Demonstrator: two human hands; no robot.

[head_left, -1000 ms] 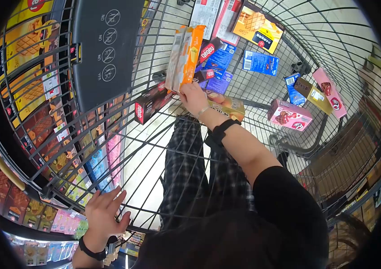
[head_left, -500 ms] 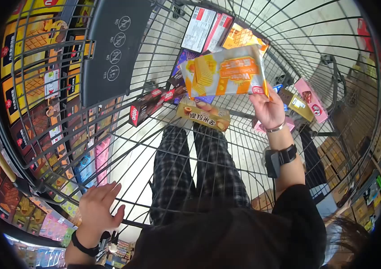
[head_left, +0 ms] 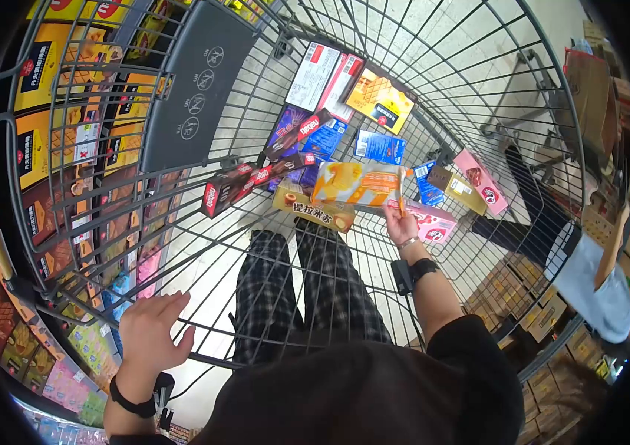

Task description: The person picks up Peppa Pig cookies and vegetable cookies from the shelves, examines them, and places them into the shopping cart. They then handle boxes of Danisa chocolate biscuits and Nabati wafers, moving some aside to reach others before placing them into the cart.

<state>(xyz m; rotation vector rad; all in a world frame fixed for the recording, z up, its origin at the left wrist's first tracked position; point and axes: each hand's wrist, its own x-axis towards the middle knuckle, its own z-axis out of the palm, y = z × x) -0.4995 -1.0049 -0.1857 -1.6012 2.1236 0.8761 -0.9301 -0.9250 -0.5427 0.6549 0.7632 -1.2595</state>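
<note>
While shelves (head_left: 48, 156) flank the cart (head_left: 441, 81), right hand (head_left: 402, 226) grips wafers (head_left: 355, 184).

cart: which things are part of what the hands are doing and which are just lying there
In hand: orange wafer pack, gripped by the right hand; cart, left hand open at its rim.
Lying about: tan biscuit box, pink box, blue box, brown boxes in the cart; shelf stock at left.

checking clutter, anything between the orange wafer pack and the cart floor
Yes. Below the orange wafer pack in the right hand, a yellow box and a pink box lie on the cart floor.
</note>
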